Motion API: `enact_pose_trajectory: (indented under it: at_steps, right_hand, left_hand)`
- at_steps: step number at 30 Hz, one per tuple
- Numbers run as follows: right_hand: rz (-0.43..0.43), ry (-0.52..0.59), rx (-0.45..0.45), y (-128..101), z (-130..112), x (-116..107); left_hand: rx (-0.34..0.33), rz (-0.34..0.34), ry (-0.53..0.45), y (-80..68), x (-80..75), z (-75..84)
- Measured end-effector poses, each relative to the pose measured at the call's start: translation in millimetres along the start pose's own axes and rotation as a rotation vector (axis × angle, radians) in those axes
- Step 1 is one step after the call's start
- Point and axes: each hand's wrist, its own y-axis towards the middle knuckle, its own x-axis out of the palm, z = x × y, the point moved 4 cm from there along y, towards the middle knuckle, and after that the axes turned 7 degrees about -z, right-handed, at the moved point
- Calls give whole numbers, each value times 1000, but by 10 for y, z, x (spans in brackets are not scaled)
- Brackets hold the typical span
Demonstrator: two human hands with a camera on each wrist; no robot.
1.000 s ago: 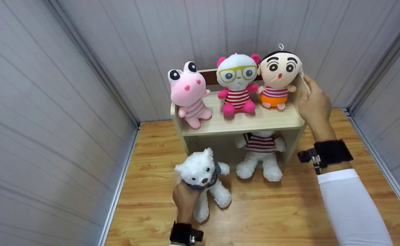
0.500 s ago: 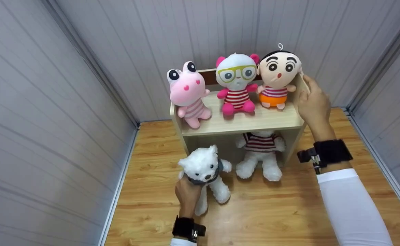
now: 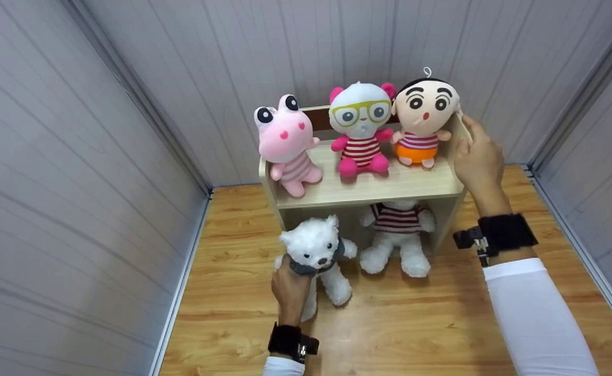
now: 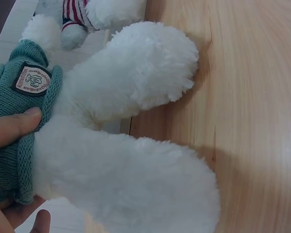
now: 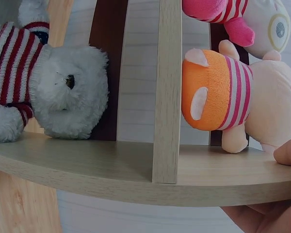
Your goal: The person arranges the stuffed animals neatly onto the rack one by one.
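Note:
My left hand (image 3: 291, 287) grips a white teddy bear (image 3: 314, 239) by the body, in front of the small wooden shelf (image 3: 371, 190). In the left wrist view, the thumb presses on the bear's grey-green knitted sweater (image 4: 9, 99), and its fluffy legs point away from the hand. My right hand (image 3: 481, 163) holds the upper edge of the shelf's right side panel, with the thumb on the inner face in the right wrist view. Beside that hand sits a plush boy doll (image 3: 425, 112) in orange shorts.
A pink frog plush (image 3: 287, 141) and a panda plush (image 3: 362, 117) with yellow glasses sit on the upper board. Below, a white bear in a striped sweater (image 3: 399, 219) sits at the right, its head mostly hidden in the head view. Walls enclose the wooden floor (image 3: 389, 334).
My left hand has moved forward and slightly right with the teddy bear, closer to the shelf's lower opening. The right hand keeps its hold on the side panel.

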Motion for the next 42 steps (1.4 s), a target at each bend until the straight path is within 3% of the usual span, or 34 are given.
enact_pose_trajectory:
  at_steps: [9,19,28,42]
  right_hand:
    - [15,-10,-10,-11,-33,-6]
    - [-7,-27,-2,-11,-23,4]
    - [-9,-28,11,10,-16,4]
    - [-20,-18,21,5,11,6]
  left_hand:
    - [-35,21,-43,43,45,57]
    - [-28,27,-82,51,99,129]
    - [60,98,-126,96,138,187]
    - [-17,65,-208,241,188,348]
